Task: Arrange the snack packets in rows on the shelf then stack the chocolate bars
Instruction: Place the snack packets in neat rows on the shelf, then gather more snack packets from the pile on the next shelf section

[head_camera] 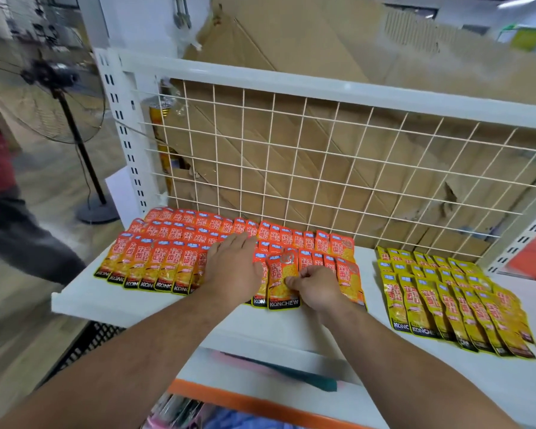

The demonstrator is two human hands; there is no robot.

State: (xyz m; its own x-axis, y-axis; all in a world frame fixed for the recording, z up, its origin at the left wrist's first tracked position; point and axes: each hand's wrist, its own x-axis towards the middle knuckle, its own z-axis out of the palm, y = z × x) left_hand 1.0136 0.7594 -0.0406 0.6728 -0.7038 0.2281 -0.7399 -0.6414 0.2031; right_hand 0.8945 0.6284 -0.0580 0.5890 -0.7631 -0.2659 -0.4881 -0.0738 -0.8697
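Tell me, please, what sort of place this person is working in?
Probably a shop or stockroom mid-restocking: a white display shelf with a wire-grid back, rows of identical orange snack packets and yellow snack packets laid on it, and flattened cardboard boxes behind.

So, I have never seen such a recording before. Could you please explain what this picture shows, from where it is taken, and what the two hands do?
There is no machine here: a person wears a camera on the head, so the single picture looks forward and down at their own arms. A white shelf holds orange packets in overlapping rows on the left and yellow packets on the right. The left hand lies flat on the orange rows. The right hand pinches one front orange packet with curled fingers. Behind stands a wire grid, with cardboard behind it.
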